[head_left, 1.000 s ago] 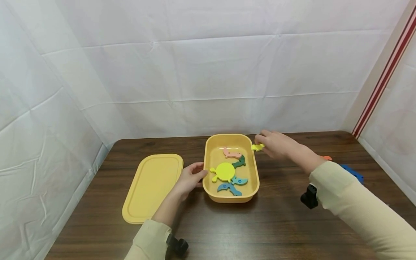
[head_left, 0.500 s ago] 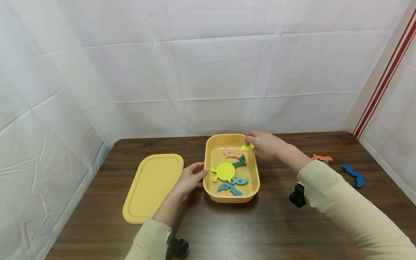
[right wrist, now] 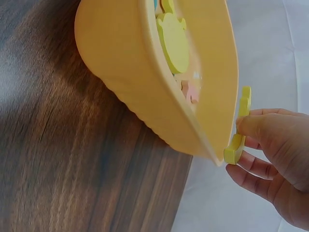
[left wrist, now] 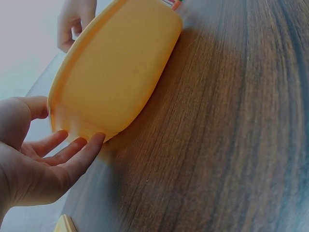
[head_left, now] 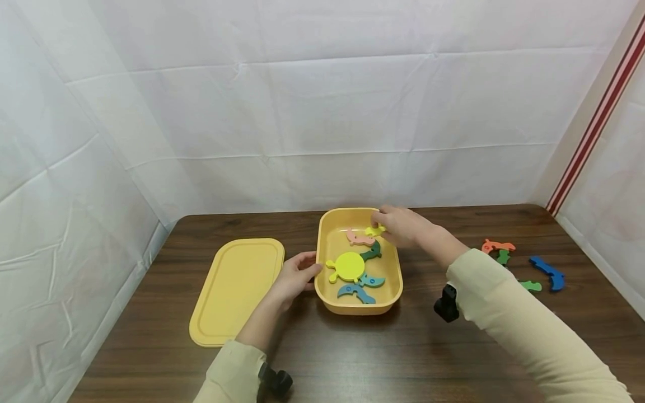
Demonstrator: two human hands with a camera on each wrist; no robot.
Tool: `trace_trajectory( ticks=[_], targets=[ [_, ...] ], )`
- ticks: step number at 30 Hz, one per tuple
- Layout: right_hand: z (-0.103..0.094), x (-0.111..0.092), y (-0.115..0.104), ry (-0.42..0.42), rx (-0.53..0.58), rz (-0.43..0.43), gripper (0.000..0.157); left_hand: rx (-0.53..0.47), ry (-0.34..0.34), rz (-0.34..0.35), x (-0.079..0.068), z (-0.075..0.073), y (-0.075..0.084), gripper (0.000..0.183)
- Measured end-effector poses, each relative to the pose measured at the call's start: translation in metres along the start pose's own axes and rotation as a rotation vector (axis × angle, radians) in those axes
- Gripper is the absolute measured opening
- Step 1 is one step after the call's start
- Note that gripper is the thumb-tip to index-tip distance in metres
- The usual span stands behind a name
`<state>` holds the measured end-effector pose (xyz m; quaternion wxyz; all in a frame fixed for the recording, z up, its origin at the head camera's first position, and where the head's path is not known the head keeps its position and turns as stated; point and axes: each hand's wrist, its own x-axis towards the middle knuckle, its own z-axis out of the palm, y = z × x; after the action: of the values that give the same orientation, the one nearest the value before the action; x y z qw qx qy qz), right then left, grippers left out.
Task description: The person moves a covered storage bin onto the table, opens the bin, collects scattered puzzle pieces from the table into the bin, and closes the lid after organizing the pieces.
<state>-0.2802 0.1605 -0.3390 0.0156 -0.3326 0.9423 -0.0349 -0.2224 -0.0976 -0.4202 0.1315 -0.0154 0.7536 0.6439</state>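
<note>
My right hand (head_left: 400, 226) pinches a small yellow wooden puzzle piece (head_left: 373, 231) over the far right part of a yellow plastic box (head_left: 325, 229). In the right wrist view the held piece stands on edge between thumb and fingers, close to the rim. At the box's left side my left hand (head_left: 292, 279) rests its fingertips (left wrist: 99, 137) against the outer wall, with the thumb near the rim. Inside lie a yellow turtle-shaped piece (head_left: 349, 266), a pink piece (head_left: 360, 239), a dark green piece (head_left: 372, 251), a teal piece (head_left: 372, 281) and a blue-grey piece (head_left: 356, 291).
A flat yellow lid (head_left: 237, 291) lies left of the box on the dark wooden table (head_left: 353, 358). To the right are an orange piece (head_left: 498, 246), a blue piece (head_left: 548, 272) and green pieces (head_left: 503, 257). White cloth (head_left: 322, 112) hangs behind the table.
My right hand has moved left with the yellow piece, from beyond the right rim to over the box. More loose pieces at the right now show. The left hand has stayed put.
</note>
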Motion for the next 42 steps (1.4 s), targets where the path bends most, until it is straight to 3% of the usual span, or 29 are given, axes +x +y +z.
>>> trace_trajectory(
  ticks=[13,42],
  targets=[
    [0.010,0.011,-0.012,-0.060,-0.001,0.025,0.016,0.004,-0.003,-0.016,0.000,0.001,0.001,0.041],
    [0.014,0.016,-0.024,-0.054,-0.009,-0.012,0.018,0.007,0.001,-0.013,0.000,0.001,0.001,0.042]
  ],
)
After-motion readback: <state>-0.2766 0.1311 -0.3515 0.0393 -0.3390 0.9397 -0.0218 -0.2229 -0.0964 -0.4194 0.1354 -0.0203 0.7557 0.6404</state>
